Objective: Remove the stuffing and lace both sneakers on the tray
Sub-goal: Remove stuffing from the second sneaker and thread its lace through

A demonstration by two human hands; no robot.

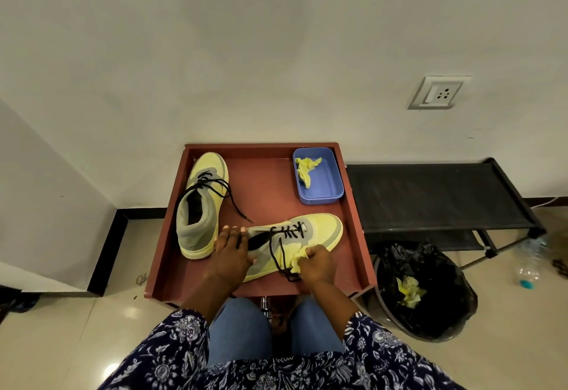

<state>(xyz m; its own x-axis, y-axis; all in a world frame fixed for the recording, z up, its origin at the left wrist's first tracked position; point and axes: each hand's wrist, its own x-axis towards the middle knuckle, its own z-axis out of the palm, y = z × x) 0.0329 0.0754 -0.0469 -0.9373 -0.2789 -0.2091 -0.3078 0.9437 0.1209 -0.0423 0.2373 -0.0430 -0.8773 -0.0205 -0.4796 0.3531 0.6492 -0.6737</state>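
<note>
Two yellow and grey sneakers with black laces lie on a reddish-brown tray [270, 183]. The left sneaker [201, 205] stands with its toe pointing away, laces loose. The right sneaker [310, 233] lies nearer me, toe to the right. My left hand [230, 251] rests on the heel and collar of the right sneaker. My right hand [316, 262] grips a crumpled yellow wad of stuffing [299, 256] beside that sneaker's side, over a loose black lace end.
A blue plastic box [329, 187] at the tray's back right holds a yellow crumpled piece. A black bin bag [430, 285] with yellow paper stands on the floor at the right. Behind it is a black rack [436, 193], a plastic bottle [530, 266] beside it.
</note>
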